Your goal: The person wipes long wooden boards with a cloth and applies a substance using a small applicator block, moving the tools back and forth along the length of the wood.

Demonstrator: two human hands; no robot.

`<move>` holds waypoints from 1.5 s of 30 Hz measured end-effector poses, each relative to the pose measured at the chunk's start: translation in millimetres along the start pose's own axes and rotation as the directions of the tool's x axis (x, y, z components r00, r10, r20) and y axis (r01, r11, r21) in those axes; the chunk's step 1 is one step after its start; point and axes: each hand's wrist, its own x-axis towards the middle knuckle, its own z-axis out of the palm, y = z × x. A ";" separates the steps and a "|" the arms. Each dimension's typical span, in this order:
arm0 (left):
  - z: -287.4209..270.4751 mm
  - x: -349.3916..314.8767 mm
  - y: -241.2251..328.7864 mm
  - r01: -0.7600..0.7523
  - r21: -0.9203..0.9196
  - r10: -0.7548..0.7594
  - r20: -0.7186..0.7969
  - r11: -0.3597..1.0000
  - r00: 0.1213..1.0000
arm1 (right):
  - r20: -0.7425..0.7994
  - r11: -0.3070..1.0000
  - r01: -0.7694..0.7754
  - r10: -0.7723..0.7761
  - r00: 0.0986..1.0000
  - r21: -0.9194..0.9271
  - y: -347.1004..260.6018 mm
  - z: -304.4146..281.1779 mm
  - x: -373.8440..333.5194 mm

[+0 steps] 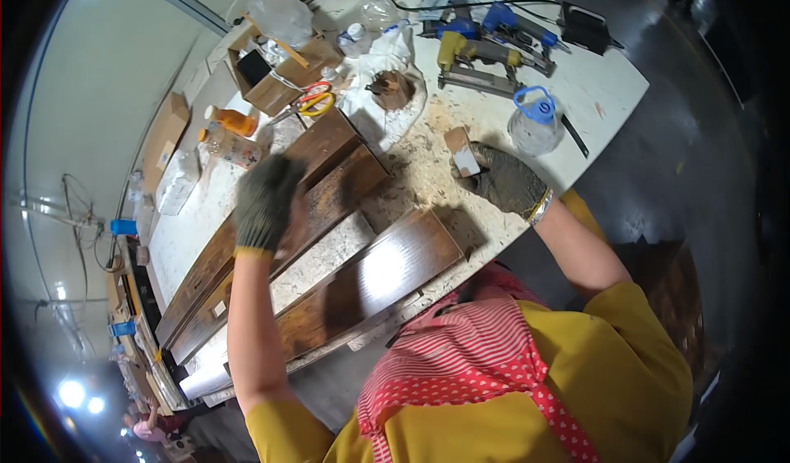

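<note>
Long, dark-brown wooden planks [350, 179] lie under and to the right of the left hand [267, 204] in its grey-green knitted glove, their long axes running from near left to far right; this hand is the nearer one. Its fingers blur, so I cannot tell their spread or contact. Farther right, the dark-gloved right hand [504, 181] pinches a small brown-and-white block [462, 152]. A glossy brown plank [395, 269] lies nearer on the white table [609, 84].
</note>
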 end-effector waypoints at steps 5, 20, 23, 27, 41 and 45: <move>62.3 127.5 25.7 -0.113 0.189 0.083 0.163 0.975 0.983 | 0.039 0.996 -0.038 0.035 0.999 0.078 -4.4 1.8 5.7; 135.4 215.9 -10.7 -0.274 0.202 0.156 0.460 0.940 0.874 | -0.098 0.918 0.181 -0.229 0.969 -0.353 -33.4 15.8 70.1; 113.5 199.8 -16.8 -0.115 0.043 0.093 0.356 0.992 0.930 | -0.129 0.905 0.232 -0.294 0.947 -0.358 -34.2 20.2 101.9; 110.8 173.0 -26.0 -0.004 -0.214 0.053 0.227 0.977 0.972 | -0.147 0.971 0.104 -0.137 0.980 -0.216 -36.8 24.4 139.1; 116.8 131.7 -6.2 0.470 -0.821 -0.278 0.392 0.324 0.877 | 0.265 0.630 0.561 -0.506 0.821 -0.537 -28.0 45.8 165.2; 115.6 129.8 4.7 0.409 -0.747 -0.208 0.353 0.524 0.912 | 0.009 0.991 0.015 -0.017 1.000 0.136 -28.8 37.8 166.3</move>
